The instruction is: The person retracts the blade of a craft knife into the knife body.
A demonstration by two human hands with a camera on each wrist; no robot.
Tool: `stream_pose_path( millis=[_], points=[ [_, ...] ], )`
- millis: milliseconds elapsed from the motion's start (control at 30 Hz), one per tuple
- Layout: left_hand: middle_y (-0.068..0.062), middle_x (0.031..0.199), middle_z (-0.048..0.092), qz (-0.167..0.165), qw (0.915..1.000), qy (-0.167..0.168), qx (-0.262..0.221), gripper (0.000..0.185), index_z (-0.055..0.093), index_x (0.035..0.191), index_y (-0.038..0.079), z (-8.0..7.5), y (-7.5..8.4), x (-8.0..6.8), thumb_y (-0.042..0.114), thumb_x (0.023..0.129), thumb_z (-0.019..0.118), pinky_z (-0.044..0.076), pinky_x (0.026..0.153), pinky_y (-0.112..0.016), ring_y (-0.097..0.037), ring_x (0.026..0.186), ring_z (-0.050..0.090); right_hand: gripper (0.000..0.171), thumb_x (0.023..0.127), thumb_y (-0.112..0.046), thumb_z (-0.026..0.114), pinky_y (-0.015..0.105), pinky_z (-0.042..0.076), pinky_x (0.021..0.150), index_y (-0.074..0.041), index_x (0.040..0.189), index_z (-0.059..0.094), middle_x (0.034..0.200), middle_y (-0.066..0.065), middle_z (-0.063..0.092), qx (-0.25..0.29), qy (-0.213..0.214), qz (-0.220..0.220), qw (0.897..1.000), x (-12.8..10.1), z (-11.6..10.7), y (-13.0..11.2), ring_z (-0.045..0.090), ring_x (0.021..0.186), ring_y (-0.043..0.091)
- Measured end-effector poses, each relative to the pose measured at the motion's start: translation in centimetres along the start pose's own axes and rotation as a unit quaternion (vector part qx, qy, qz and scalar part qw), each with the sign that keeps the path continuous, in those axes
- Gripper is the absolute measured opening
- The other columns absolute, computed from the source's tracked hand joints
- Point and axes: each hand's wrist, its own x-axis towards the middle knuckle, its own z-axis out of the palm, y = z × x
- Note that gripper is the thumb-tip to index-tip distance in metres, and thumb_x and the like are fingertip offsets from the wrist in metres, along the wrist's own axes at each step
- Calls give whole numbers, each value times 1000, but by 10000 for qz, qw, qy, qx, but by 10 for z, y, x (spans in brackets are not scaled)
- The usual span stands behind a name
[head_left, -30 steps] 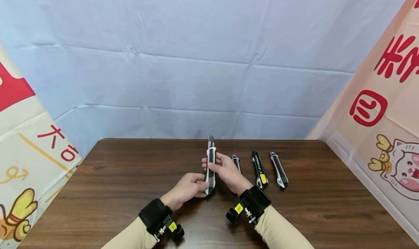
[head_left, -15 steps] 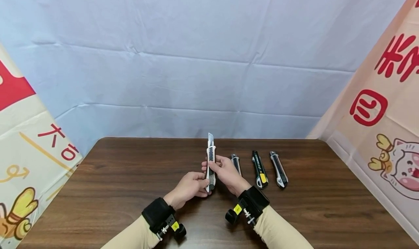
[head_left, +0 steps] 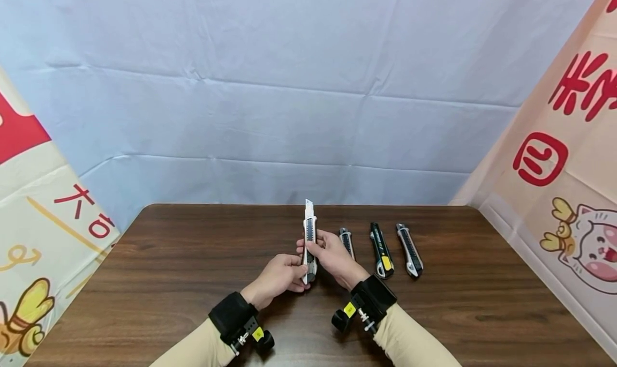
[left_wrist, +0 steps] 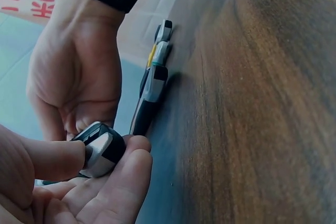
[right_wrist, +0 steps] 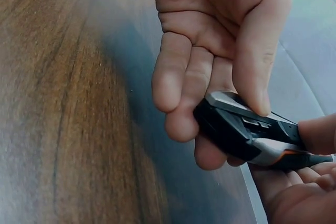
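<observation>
A utility knife stands near the middle of the frame, above the table, its blade tip pointing to the back. The left hand pinches its lower end; the right hand curls round its middle, thumb on the slider. Three more knives lie in a row just right of the hands.
</observation>
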Motion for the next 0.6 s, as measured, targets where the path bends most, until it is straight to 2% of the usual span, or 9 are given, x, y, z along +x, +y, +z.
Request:
stream_pose_path(
  millis=[600],
  points=[
    [-16,91,70,-65,10000,-12,7,26,62,109,-10,0,-1,-1,11,98,51,61,72,-32,-14,74,67,45,100,-2,47,37,51,102,9,142,35,133,28,56,-102,-446,-46,9989,-1,-4,4,60,120,32]
  ],
)
